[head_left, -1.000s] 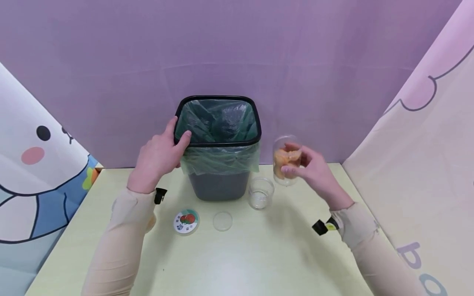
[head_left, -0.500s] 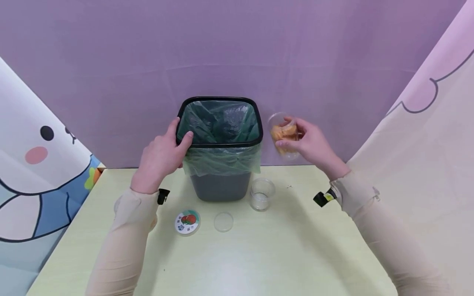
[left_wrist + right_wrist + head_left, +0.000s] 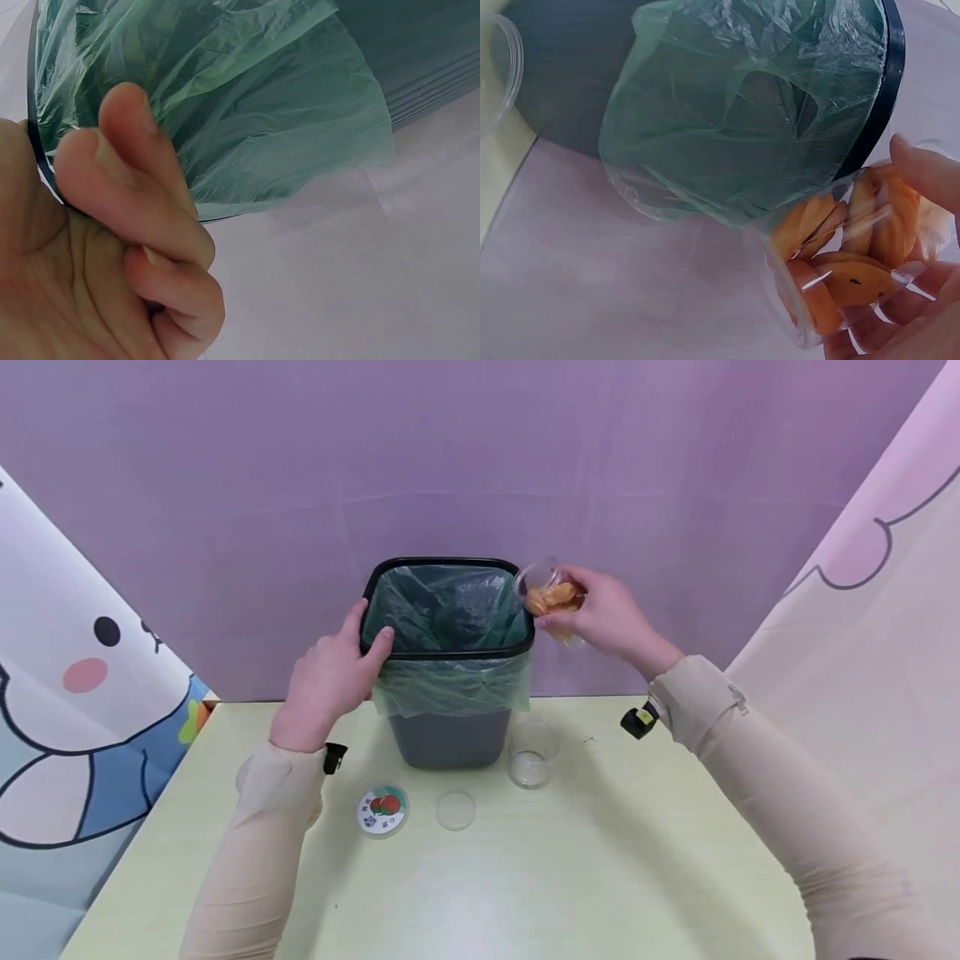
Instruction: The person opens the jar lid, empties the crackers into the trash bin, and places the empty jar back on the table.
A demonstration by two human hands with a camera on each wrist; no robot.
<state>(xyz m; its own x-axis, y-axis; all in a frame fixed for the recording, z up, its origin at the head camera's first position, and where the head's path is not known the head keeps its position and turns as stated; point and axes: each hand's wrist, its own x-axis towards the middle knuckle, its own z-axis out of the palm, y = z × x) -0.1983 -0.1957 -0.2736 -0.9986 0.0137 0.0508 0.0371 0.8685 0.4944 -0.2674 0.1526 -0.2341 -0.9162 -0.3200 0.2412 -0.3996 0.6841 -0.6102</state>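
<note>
A dark grey trash bin [image 3: 448, 742] with a black rim and a green liner bag [image 3: 450, 681] stands at the back of the table. My left hand [image 3: 328, 675] grips its rim at the left, thumb over the front corner and fingers curled around the outside. At the bin's right rim, my right hand [image 3: 611, 614] holds a clear plastic jar [image 3: 795, 322], raised off the table and tilted with its open mouth toward the bin. Inside the jar lie several orange wedge-like pieces [image 3: 855, 281], also visible through its wall in the head view.
In front of the bin's right side stands an open clear cup [image 3: 531, 767]. Nearer me lie a clear round disc [image 3: 456, 811] and a round white-and-green lid [image 3: 382, 811] printed with red fruit. A purple curtain [image 3: 637, 485] hangs right behind the table.
My right hand has lifted the jar off the table, carried it left and up to the bin's right rim, and tilted it. The left hand keeps its grip on the bin.
</note>
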